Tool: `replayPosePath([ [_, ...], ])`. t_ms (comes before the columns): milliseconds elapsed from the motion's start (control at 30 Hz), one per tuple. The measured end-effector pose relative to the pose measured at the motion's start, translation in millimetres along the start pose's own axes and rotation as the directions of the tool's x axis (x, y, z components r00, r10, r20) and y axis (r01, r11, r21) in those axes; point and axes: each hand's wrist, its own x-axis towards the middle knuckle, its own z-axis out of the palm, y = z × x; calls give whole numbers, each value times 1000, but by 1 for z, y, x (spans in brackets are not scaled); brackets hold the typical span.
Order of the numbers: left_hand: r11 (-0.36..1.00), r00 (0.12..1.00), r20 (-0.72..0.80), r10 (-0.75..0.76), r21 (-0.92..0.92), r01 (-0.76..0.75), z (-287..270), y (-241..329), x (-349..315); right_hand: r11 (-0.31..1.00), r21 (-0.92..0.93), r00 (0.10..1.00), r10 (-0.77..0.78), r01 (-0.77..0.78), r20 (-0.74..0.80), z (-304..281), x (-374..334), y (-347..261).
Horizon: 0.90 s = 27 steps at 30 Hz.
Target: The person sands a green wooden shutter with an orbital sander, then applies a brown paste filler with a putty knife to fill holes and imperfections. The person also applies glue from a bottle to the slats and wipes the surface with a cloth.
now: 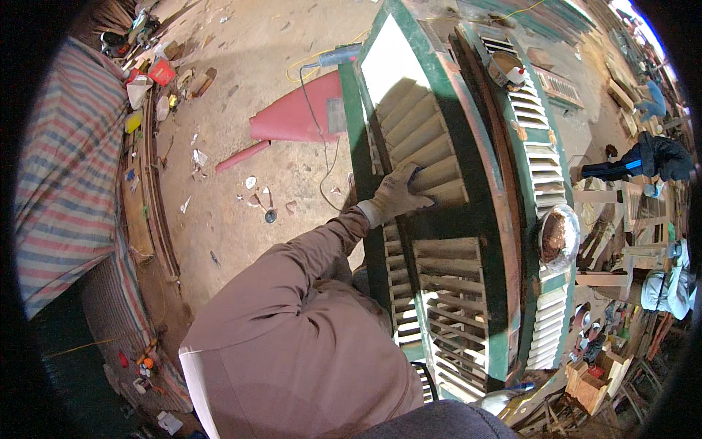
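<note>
Green louvred shutter (442, 219) sits ahead, right of centre, beside a second shutter (541, 137). Left hand (398, 192): gloved, fingers spread on the slats (444, 173), not clamped; right hand out of view. Likely stiff, heavyish wood; slats look fragile, so best gripped by the frame (497, 307).

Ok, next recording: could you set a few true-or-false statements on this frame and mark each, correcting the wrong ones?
1. The left hand wears a glove. True.
2. That hand touches the red sheet. False: it rests on the slats of a shutter.
3. The red sheet lies on the floor. True.
4. The silver bowl is empty. False: it holds something brown.
5. The striped tarp is on the picture's left. True.
</note>
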Motion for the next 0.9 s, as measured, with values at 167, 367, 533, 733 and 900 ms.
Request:
replayPosePath([
  [167, 993, 997, -72, 19, -116, -27, -1, -1, -10, 999, 18, 999, 37, -38, 39, -1, -15, 4],
  [367, 941, 990, -139, 27, -330, -72, 6, -15, -20, 994, 69, 991, 81, -89, 104, 4, -36, 9],
  [533, 953, 962, -247, 118, -243, -179, 17, -48, -16, 979, 79, 950, 162, -190, 268, -6, -83, 24],
  [733, 983, 980, -147, 138, -99, -153, -11, -82, -30, 962, 26, 824, 219, -273, 523, -35, -145, 32],
  [900, 858, 997, -80, 4, -512, -44, -94, -47, -64, 946, -50, 708, 274, -320, 651, -64, -200, 43],
])
